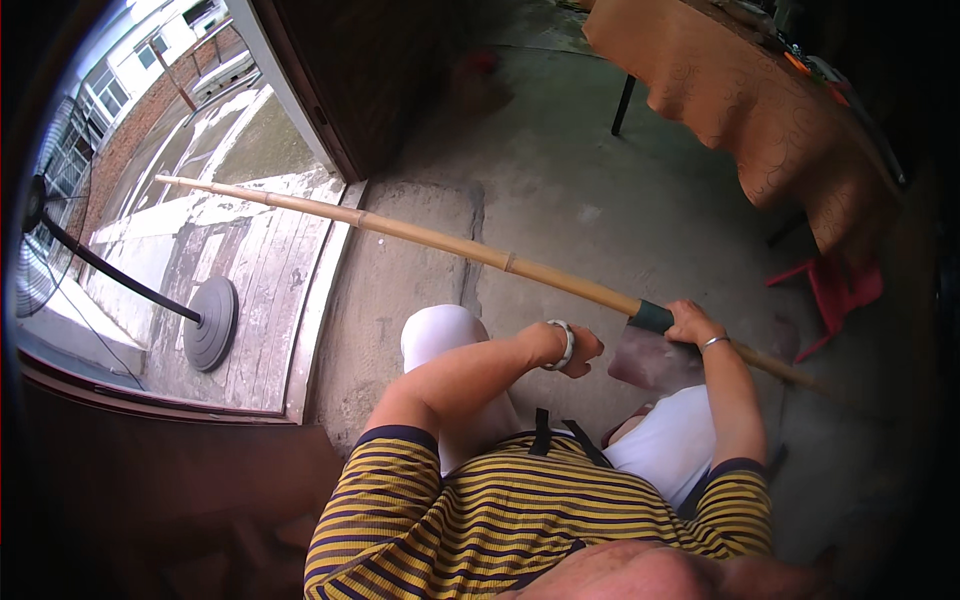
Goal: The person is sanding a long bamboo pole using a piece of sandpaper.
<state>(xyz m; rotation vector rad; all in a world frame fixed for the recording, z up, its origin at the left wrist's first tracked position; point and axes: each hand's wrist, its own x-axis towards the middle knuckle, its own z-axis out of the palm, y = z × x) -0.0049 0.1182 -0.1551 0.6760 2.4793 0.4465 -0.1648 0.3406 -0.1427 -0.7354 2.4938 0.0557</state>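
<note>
A long bamboo pole (440,238) slants across in front of me, its thin end to the far left and its other end to the right. A dark green band (652,317) is wrapped round it. My right hand (693,324), with a thin bracelet at the wrist, is closed round the pole just right of the band. My left hand (583,354), a pale bangle at its wrist, is below the pole and apart from it. Its fingers are curled in; what they hold, if anything, is hidden. Under the band is a dull reddish-brown patch (650,362), hard to make out.
A table with an orange-brown cloth (740,110) stands at the far right, a red plastic chair (835,290) near it. On the left is an open doorway with a pale sill (318,310). Beyond it stands a fan on a round grey base (211,322). The floor (570,150) is concrete.
</note>
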